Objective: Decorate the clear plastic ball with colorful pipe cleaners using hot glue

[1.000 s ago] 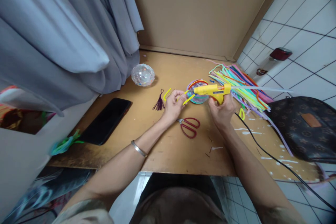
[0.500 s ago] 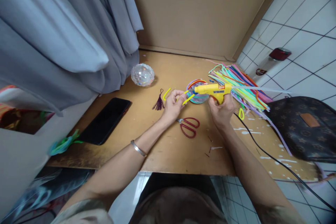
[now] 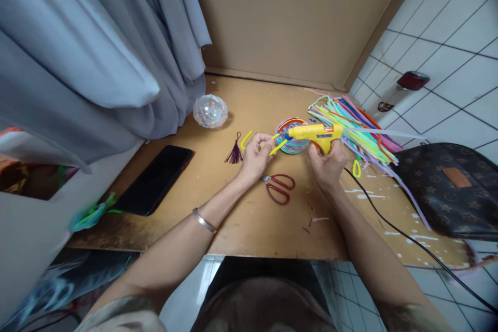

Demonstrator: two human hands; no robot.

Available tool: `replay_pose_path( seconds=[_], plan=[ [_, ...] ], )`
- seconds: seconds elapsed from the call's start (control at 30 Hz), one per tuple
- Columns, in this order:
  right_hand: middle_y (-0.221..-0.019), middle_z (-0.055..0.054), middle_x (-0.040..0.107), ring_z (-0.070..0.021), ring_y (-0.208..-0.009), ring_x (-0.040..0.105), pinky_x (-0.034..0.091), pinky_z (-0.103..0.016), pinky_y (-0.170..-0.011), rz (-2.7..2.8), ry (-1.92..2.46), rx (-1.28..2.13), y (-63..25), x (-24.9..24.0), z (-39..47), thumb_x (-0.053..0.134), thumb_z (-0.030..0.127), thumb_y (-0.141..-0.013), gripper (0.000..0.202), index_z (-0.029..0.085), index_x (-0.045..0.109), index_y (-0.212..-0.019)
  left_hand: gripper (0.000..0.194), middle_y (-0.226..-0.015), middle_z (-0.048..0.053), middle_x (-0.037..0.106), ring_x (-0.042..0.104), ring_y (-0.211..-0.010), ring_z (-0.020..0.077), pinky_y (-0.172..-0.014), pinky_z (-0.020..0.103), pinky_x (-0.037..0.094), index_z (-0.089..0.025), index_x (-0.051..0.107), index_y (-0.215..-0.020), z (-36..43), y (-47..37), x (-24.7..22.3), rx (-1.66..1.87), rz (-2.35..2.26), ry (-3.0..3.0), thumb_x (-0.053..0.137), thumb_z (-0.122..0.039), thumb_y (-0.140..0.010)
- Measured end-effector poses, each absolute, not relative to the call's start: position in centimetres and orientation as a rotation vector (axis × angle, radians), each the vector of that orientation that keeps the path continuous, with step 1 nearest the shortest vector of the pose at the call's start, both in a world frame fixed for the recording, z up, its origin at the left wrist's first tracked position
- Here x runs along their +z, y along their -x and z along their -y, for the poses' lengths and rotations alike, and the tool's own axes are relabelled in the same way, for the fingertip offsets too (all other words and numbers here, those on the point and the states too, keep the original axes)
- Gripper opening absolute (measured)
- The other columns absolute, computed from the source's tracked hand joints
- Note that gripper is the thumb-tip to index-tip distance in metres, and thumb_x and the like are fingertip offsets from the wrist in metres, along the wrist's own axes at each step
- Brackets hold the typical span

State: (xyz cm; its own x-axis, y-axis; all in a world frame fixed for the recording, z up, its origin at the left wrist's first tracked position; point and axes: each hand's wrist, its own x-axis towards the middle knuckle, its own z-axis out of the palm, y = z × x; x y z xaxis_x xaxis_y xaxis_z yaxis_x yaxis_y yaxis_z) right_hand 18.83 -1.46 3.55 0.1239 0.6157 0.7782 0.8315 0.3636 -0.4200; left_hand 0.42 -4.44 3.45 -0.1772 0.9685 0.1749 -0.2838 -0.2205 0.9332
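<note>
My right hand (image 3: 329, 163) is wrapped round the handle of a yellow hot glue gun (image 3: 317, 132), its nozzle pointing left. A clear glue stick (image 3: 383, 132) sticks out of the gun's back. Between the fingertips of my left hand (image 3: 257, 153) is a bent yellow pipe cleaner (image 3: 278, 148), its end right at the nozzle. Behind the nozzle lies a round piece wound with coloured strands (image 3: 292, 146), partly covered by the gun. Red-handled scissors (image 3: 280, 189) rest below my left hand, their blades partly hidden. A dark purple tassel (image 3: 234, 151) lies to its left.
A clear, bumpy ball (image 3: 210, 111) sits at the back left, and a black phone (image 3: 155, 179) lies at the left. Right of the gun is a pile of coloured pipe cleaners (image 3: 350, 124). A brown patterned bag (image 3: 447, 192) and a black cord (image 3: 389, 220) are at the right.
Both hands keep almost the same place, with the nozzle still at the pipe cleaner. The whole view has shifted very slightly.
</note>
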Motion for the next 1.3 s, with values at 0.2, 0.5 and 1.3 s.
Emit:
replay_pose_path(
  seconds=[0.2, 0.5, 1.3],
  plan=[
    [-0.081, -0.007, 0.061, -0.0257, -0.079, 0.06, 0.048, -0.038, -0.072, 1.586, 1.353, -0.246, -18.7, 3.4, 1.4, 0.053, 0.035, -0.081, 0.02, 0.02, 0.058, -0.094, 0.029, -0.061, -0.006, 0.054, 0.053, -0.053, 0.0074, -0.049, 0.017, 0.039, -0.019, 0.055, -0.08, 4.4, -0.5, 3.5, 1.589, -0.986, -1.028, 0.074, -0.041, -0.082],
    [-0.08, -0.006, 0.063, -0.0248, -0.076, 0.061, 0.05, -0.038, -0.071, 1.588, 1.341, -0.248, -18.5, 3.5, 1.6, 0.054, 0.036, -0.081, 0.02, 0.021, 0.058, -0.093, 0.028, -0.059, -0.006, 0.053, 0.05, -0.05, 0.0067, -0.047, 0.017, 0.037, -0.019, 0.054, -0.08, 4.6, -0.5, 3.7, 1.594, -0.993, -1.023, 0.073, -0.04, -0.082],
    [-0.082, -0.01, 0.065, -0.0286, -0.08, 0.059, 0.045, -0.042, -0.078, 1.225, 1.688, -0.121, -23.3, 4.3, -1.9, 0.063, 0.051, -0.076, 0.034, 0.02, 0.058, -0.087, 0.036, -0.059, -0.006, 0.055, 0.049, -0.05, 0.0064, -0.046, 0.016, 0.036, -0.019, 0.055, -0.08, 4.7, -0.5, 3.8, 1.596, -0.988, -0.996, 0.076, -0.048, -0.074]
  ],
)
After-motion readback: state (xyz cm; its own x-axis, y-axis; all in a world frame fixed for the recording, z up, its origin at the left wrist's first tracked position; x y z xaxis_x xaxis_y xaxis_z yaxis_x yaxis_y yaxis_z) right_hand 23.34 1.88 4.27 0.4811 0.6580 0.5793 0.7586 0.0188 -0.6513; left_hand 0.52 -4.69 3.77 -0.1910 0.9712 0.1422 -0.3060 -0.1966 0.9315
